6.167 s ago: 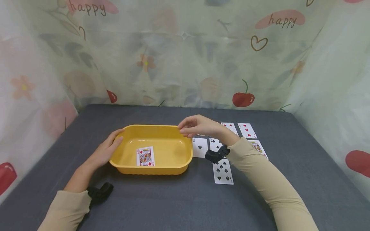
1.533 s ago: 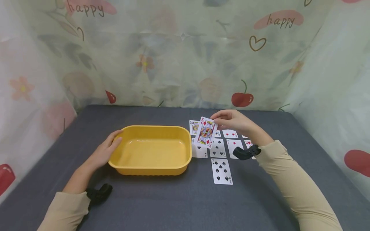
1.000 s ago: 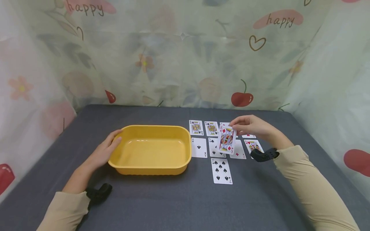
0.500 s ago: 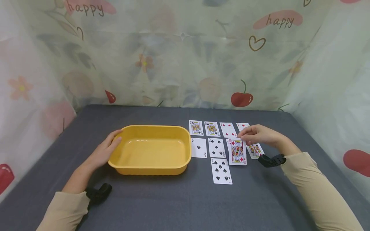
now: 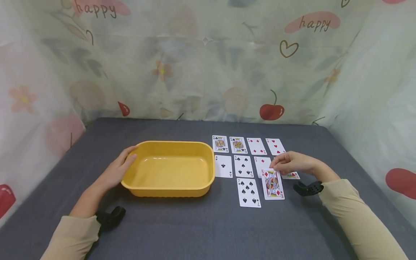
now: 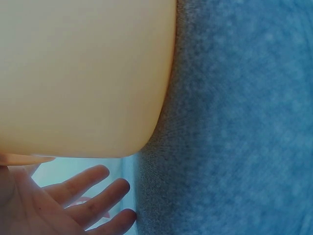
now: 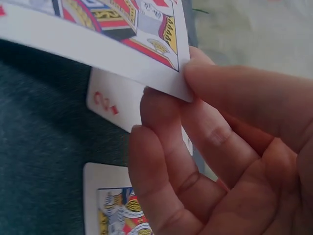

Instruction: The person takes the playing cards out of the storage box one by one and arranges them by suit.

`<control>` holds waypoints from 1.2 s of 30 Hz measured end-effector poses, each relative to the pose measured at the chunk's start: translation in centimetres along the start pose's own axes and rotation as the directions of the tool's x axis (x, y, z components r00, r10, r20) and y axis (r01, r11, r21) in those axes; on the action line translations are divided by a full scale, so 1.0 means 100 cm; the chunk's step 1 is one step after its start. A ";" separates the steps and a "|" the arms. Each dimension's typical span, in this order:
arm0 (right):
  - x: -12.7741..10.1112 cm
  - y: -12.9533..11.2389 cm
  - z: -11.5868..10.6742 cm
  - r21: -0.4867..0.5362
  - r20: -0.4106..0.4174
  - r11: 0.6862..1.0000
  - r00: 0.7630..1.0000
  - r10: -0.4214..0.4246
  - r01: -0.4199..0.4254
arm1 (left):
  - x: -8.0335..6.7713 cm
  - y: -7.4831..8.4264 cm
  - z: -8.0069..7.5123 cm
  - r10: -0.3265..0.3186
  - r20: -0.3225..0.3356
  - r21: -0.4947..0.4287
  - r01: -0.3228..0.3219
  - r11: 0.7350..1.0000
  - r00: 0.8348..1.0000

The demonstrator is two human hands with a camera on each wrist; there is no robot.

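Observation:
My right hand point(image 5: 294, 162) pinches the king of diamonds point(image 5: 272, 185) by its far edge, thumb on the face and fingers beneath. In the right wrist view the pinched corner is raised above the other cards; the head view puts the king right of the seven of spades point(image 5: 248, 193). It overlaps the near part of the two of diamonds point(image 5: 261, 163). Partly hidden by this hand is another face card point(image 5: 290, 176). My left hand point(image 5: 117, 169) holds the left rim of a yellow plastic tub point(image 5: 168, 192), thumb over the rim, other fingers outside.
Left of the two of diamonds lie the ace of clubs point(image 5: 224, 166) and five of spades point(image 5: 243, 166). The back row has two face cards, a diamonds card point(image 5: 256, 146) and a hearts card point(image 5: 275, 145). A dark cloth point(image 5: 182, 227) covers the table; patterned curtains surround it.
The king of diamonds lay in the tub at first. My right hand has since carried it rightward over the cards, then toward the near side. My left hand stays at the tub.

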State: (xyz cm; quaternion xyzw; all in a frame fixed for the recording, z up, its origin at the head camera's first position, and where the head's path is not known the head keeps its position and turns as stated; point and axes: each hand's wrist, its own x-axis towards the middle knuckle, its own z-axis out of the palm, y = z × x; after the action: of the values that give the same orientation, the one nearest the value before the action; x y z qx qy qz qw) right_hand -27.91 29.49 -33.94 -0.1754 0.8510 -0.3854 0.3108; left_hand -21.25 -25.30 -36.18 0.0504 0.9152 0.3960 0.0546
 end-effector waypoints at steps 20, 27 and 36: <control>-0.002 0.013 0.012 -0.026 0.077 0.999 0.997 -0.031 0.033 | 0.000 0.000 0.001 -0.004 -0.003 -0.002 0.004 1.000 1.000; -0.005 0.011 0.012 -0.078 0.032 0.996 0.999 -0.030 0.032 | 0.000 0.000 0.001 0.001 -0.004 -0.007 -0.001 1.000 1.000; -0.010 0.001 0.007 -0.141 -0.092 0.990 0.996 -0.011 -0.002 | 0.001 -0.001 0.001 0.007 -0.002 -0.011 -0.007 1.000 1.000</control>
State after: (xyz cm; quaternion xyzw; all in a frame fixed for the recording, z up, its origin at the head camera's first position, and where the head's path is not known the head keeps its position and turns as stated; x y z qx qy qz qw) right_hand -26.71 29.72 -33.92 -0.1806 0.8892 -0.3326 0.2569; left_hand -21.30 -25.31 -36.32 0.0527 0.9130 0.4012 0.0525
